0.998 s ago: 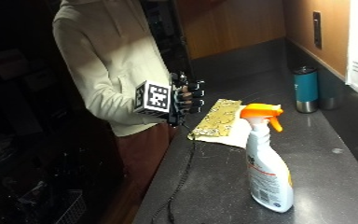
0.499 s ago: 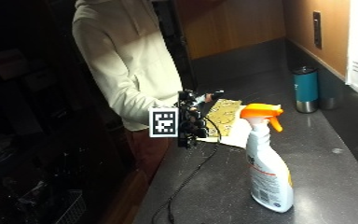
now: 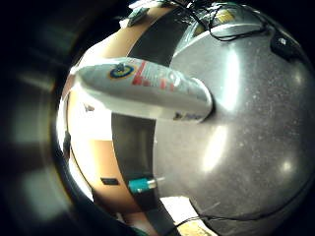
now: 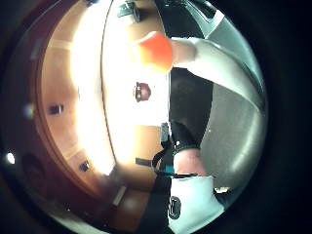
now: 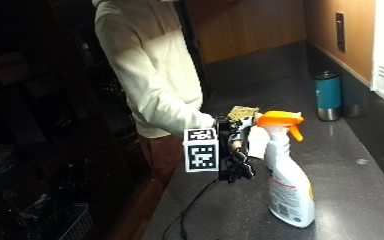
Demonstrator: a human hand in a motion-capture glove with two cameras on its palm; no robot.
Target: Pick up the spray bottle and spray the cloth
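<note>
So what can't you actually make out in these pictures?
- Gloved right hand: the outside view leaves unclear whether it touches the spray bottle; too dark.
- Cloth: mostly hidden behind hand and bottle in the outside view.
- Bottle label: text too blurred in the little finger side palm view.
- Teal tumbler: too small for detail.

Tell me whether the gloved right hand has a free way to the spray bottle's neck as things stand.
Probably yes. The gloved right hand is right beside the spray bottle, level with its neck under the orange trigger head, and nothing is seen between them. The bottle stands upright on the dark counter.
</note>
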